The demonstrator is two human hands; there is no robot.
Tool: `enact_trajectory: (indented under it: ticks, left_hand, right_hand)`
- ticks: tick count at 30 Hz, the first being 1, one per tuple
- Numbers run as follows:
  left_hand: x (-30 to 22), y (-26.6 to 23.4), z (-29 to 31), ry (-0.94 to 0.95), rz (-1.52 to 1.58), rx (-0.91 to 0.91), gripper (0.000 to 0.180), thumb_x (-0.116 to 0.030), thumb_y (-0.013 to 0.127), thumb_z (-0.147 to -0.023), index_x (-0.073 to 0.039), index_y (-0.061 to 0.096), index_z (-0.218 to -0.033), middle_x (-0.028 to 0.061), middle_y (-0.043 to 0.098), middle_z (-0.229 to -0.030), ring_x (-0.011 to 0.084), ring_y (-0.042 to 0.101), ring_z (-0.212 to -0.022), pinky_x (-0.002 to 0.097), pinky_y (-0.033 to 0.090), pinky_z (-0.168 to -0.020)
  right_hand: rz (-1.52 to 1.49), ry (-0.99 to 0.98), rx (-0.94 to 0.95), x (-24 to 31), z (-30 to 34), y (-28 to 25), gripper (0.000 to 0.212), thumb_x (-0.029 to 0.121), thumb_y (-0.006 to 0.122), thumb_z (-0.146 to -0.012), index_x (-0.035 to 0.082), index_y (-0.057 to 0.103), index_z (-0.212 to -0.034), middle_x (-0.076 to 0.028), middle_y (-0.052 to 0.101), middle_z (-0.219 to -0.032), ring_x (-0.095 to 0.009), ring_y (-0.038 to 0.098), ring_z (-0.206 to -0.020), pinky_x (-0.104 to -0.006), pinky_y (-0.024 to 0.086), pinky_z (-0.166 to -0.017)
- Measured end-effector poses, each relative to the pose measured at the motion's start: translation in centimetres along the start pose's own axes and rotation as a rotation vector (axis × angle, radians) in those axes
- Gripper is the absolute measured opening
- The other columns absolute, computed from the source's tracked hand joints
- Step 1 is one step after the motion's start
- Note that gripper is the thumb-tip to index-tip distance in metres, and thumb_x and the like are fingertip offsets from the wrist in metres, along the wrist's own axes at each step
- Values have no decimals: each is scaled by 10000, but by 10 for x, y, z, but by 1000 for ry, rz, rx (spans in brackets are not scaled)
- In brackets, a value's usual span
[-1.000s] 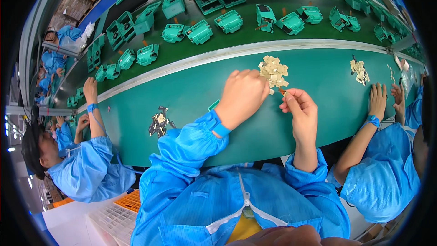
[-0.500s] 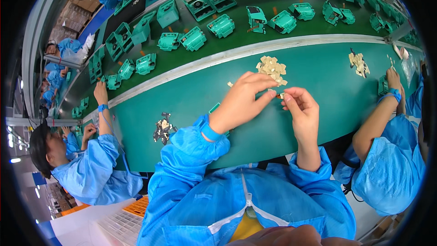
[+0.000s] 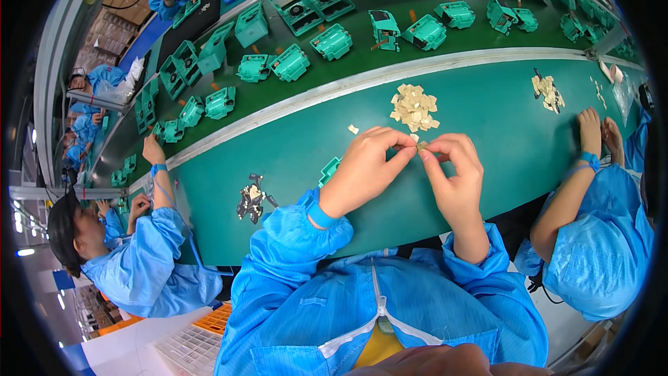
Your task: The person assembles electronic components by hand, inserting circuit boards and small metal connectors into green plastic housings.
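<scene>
My left hand (image 3: 367, 168) and my right hand (image 3: 456, 175) meet just below a heap of small flat cream pieces (image 3: 413, 107). Both thumbs and forefingers pinch together on a tiny pale piece (image 3: 421, 145), mostly covered by the fingertips. A whitish bit (image 3: 415, 137) shows right above the fingertips; whether it is part of the held piece I cannot tell. One loose cream piece (image 3: 353, 129) lies left of the heap. Partly hidden behind my left wrist is a green plastic housing (image 3: 329, 171).
Black small parts (image 3: 252, 198) lie in a pile on the green bench (image 3: 223, 160) at left. Beyond the pale rail (image 3: 313, 95), a belt carries several green housings (image 3: 332, 42). Co-workers sit on my left (image 3: 146, 257) and right (image 3: 591, 237); another mixed pile (image 3: 547, 92) lies at right.
My fingertips have come together, the left hand dropping back from the heap's edge. The orange bit seen earlier at the right fingertips is now hidden. The right co-worker's hands have shifted.
</scene>
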State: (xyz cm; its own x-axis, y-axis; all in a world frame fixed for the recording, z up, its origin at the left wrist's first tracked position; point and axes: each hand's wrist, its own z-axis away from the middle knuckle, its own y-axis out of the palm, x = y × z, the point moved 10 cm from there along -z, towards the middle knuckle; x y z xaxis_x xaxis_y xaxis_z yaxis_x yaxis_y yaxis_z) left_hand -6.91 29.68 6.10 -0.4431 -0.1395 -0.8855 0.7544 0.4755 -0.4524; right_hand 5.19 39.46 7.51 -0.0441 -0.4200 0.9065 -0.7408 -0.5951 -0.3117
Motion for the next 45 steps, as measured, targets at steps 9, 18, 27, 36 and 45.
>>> enact_trajectory:
  ticks: [9,18,27,36,45]
  left_hand:
    - [-11,1,7,114,-196,-8,123,-121,743,-892,-25,756,-968,105,744,-908,286,657,-837,402,517,-761]
    - [-16,1,11,109,-213,-25,110,-109,745,-881,-16,755,-939,115,752,-922,297,674,-853,405,530,-791]
    - [-14,-1,11,101,-249,-87,100,-74,745,-867,-3,751,-937,130,752,-913,314,692,-850,410,546,-768]
    - [-11,-2,10,56,-188,-141,106,-62,741,-872,4,753,-955,133,748,-927,310,689,-867,401,551,-760]
    - [-11,4,7,61,-208,-177,105,-65,739,-869,-4,757,-953,128,751,-934,305,688,-867,398,551,-762]
  right_hand:
    - [313,-213,155,22,-2,10,104,0,751,-804,1,699,-895,-111,665,-901,-314,642,-835,-403,527,-710]
    - [333,-290,278,26,-3,21,66,-23,691,-842,-24,673,-905,-127,633,-896,-332,618,-849,-431,518,-740]
    - [369,-291,341,20,-5,34,71,-56,622,-872,-49,619,-943,-180,594,-958,-370,578,-914,-441,496,-799]
    - [268,-224,309,10,-10,29,65,-51,616,-885,-43,614,-950,-182,596,-947,-376,580,-918,-455,491,-806]
    - [326,-288,264,10,-12,27,81,-50,627,-867,-30,610,-944,-179,598,-934,-373,582,-897,-452,494,-793]
